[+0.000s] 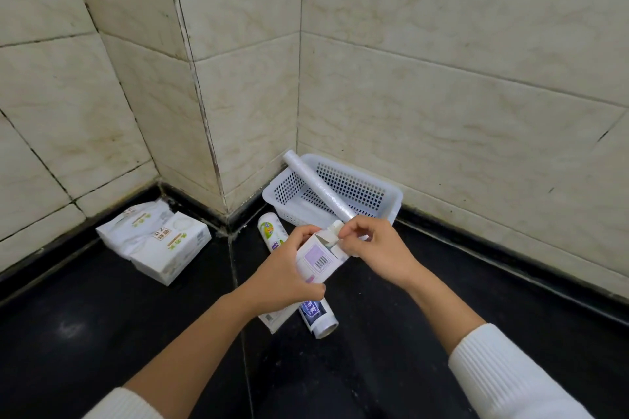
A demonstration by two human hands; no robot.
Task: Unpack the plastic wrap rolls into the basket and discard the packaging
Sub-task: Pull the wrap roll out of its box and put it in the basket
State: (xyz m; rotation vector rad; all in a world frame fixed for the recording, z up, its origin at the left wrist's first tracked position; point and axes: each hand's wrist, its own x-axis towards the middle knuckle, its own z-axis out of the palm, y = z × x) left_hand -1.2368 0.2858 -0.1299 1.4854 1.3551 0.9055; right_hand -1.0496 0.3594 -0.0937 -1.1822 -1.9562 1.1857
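My left hand (284,274) grips a white carton (320,260) with a lilac label and barcode, its top end opened. My right hand (377,247) pinches the flap at that open end, where a roll's end shows. A bare plastic wrap roll (318,185) lies slanted across the white perforated basket (360,187) in the wall corner, its far end resting on the basket's back rim. On the floor, a wrapped roll with green print (272,231) lies left of the carton, and a roll with a dark blue label (318,318) lies below my left hand.
Two white tissue packs (156,240) sit on the black floor at the left by the tiled pillar. A flat white carton (275,316) lies under my left hand. Tiled walls close in behind and to the right. Black floor stretches toward me.
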